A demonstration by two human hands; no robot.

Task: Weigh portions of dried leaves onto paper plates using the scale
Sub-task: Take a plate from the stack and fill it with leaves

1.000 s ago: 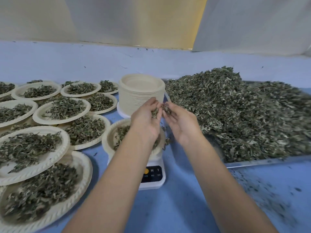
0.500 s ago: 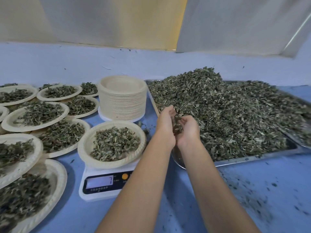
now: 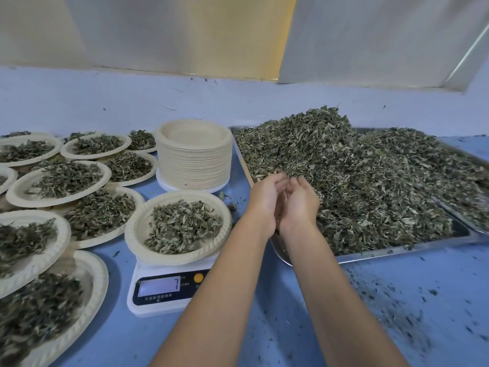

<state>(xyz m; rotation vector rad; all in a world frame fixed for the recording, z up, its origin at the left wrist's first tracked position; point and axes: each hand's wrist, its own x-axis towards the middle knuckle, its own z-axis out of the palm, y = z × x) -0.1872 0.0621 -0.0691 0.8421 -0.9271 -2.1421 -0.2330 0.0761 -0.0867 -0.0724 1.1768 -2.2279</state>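
A paper plate (image 3: 133,229) heaped with dried leaves sits on the white digital scale (image 3: 164,290), whose display shows a 7. To its right, a big pile of dried leaves (image 3: 370,181) fills a metal tray (image 3: 397,250). My left hand (image 3: 266,205) and my right hand (image 3: 300,205) are side by side over the tray's left end, at the pile's edge. Their palms face each other and the fingers are loosely cupped. I see no leaves gripped in them.
A tall stack of empty paper plates (image 3: 193,160) stands behind the scale. Several filled plates (image 3: 63,178) cover the blue table to the left. Leaf crumbs (image 3: 397,300) are scattered at the front right. A second tray edge (image 3: 465,160) lies far right.
Both hands moved from above the plate on the scale rightwards to the tray. The leaves seen between them half a second ago no longer show.
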